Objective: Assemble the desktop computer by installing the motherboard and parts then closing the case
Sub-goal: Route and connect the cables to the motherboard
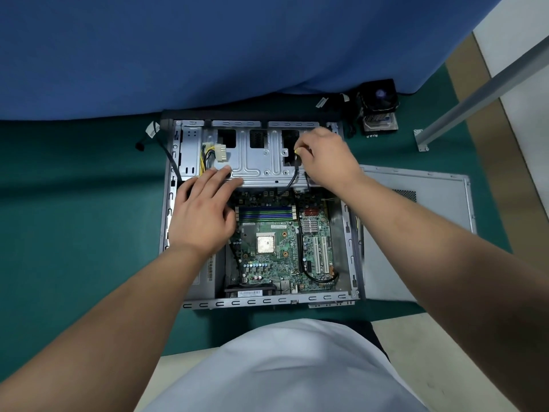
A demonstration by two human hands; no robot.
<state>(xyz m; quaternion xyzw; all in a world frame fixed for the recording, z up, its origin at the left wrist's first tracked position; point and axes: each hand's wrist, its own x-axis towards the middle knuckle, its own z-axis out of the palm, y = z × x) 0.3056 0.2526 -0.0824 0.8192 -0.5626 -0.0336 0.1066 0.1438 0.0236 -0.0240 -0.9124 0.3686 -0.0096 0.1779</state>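
Motherboard [276,248] sits flat inside the open case [347,251], bare CPU [265,244] exposed, no cooler on it. Right hand [326,159] pinches a yellow-tipped black cable [296,162] over the drive cage [255,162], fingers curled on the plug end. Left hand [205,209] rests flat on the cage edge, fingers straight, bracing, holding nothing. White power connector [221,152] with yellow wires lies loose on the cage at left. CPU cooler [378,107] sits outside, well beyond the case; side panel [421,209] lies flat to the right. Risks: the cable could slip and drag across board components or snag on the cage edge; the loose connector could drop onto the exposed CPU; a forced or misaligned plug could bend pins.
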